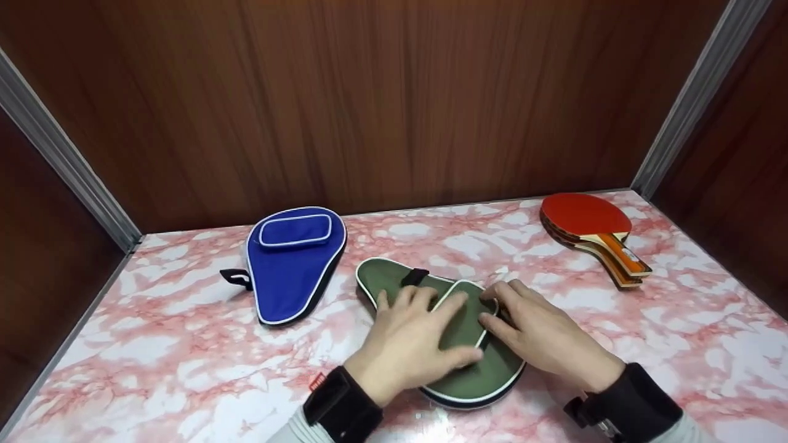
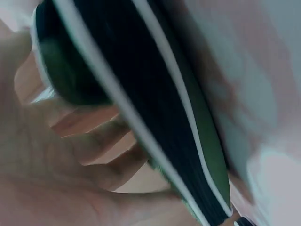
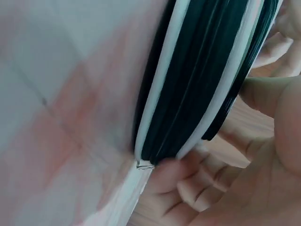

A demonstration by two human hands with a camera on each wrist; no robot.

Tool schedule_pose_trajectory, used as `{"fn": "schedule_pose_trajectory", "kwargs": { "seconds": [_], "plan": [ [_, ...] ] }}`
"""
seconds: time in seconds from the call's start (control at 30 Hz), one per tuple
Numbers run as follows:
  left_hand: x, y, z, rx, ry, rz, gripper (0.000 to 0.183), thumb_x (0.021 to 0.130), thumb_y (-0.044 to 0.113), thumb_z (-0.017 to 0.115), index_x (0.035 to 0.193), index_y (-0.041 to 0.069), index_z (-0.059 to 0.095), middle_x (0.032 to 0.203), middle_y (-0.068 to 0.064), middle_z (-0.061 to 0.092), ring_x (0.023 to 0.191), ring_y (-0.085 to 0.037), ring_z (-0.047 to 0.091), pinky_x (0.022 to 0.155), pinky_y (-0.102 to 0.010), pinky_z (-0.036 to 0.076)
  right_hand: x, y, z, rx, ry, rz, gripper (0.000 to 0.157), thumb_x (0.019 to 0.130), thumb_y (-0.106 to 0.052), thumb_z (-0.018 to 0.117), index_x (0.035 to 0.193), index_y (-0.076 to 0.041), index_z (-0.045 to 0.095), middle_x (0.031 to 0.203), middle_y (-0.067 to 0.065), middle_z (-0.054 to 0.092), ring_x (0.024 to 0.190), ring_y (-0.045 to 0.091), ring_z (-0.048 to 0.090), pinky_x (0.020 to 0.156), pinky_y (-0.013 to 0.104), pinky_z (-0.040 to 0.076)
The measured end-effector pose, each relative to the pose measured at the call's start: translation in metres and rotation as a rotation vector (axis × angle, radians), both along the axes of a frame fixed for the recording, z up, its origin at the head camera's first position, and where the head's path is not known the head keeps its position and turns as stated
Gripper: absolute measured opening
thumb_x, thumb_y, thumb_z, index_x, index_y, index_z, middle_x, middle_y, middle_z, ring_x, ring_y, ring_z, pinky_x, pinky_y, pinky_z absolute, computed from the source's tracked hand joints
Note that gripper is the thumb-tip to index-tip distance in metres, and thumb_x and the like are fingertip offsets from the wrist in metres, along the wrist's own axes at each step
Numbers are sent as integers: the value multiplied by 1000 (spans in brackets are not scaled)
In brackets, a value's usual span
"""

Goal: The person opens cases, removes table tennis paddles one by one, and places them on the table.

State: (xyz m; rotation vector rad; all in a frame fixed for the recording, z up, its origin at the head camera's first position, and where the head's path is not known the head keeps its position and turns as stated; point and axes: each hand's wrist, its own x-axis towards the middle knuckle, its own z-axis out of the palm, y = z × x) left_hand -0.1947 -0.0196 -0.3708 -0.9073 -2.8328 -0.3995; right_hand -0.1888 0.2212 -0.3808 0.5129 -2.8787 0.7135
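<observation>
A green table tennis paddle case (image 1: 458, 384) with white piping lies on the table, its narrow end pointing to the far left. My left hand (image 1: 409, 338) rests on top of it with fingers spread, the thumb and index finger over the raised pocket (image 1: 463, 317). At the pocket's right edge, the thumb and bent fingers of my right hand (image 1: 551, 335) pinch the corner. Whether they hold a zipper pull there is hidden. Both wrist views show the case's dark side band (image 2: 127, 61) between white piping, with the fingers reaching over the upper face.
A blue paddle case (image 1: 286, 277) with a black strap (image 1: 235, 277) lies at the left. Two stacked table tennis paddles (image 1: 585, 215), the upper one red, lie at the far right. Wooden panels (image 1: 381, 111) enclose the marbled table (image 1: 184, 363) behind and at both sides.
</observation>
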Motion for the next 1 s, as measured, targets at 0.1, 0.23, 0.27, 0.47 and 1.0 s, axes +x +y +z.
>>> {"fn": "schedule_pose_trajectory", "kwargs": {
  "seconds": [0.1, 0.23, 0.27, 0.47, 1.0],
  "plan": [
    [1, 1, -1, -51, 41, -32, 73, 96, 71, 70, 155, 29, 64, 146, -11, 63, 141, -38, 54, 110, -83, 37, -3, 0, -1, -35, -2, -9, 22, 110, -28, 70, 129, -19, 63, 113, -2, 68, 98, 17, 67, 83, 49, 55],
    [1, -2, 1, -58, -5, -64, 65, 95, 59, 74, 151, 26, 68, 152, -11, 59, 148, -43, 51, 110, -84, 35, -7, 2, 0, -44, 16, -57, 27, 110, -23, 70, 135, -16, 65, 101, -4, 71, 92, 17, 68, 80, 49, 55],
    [1, -3, 1, -59, -26, -75, 64, 95, 56, 74, 152, 26, 67, 155, -12, 57, 149, -46, 49, 111, -85, 34, -8, 2, 0, -40, 15, -65, 30, 110, -23, 68, 139, -14, 65, 105, -1, 73, 95, 19, 69, 83, 51, 55],
    [-4, -15, 1, -28, -102, -164, 59, 96, 51, 73, 150, 29, 67, 163, -10, 51, 156, -48, 40, 115, -85, 27, -15, 12, 1, -3, -22, 36, 38, 113, -15, 60, 150, -8, 66, 146, 17, 68, 136, 40, 63, 112, 66, 47],
    [-10, -28, -3, -61, -50, -200, 38, 92, 49, 73, 126, 32, 72, 166, -6, 51, 160, -41, 38, 118, -82, 26, -31, 19, 0, 31, -122, 171, 40, 110, -14, 61, 150, -11, 67, 147, 16, 67, 139, 39, 62, 114, 64, 45]
  ]
}}
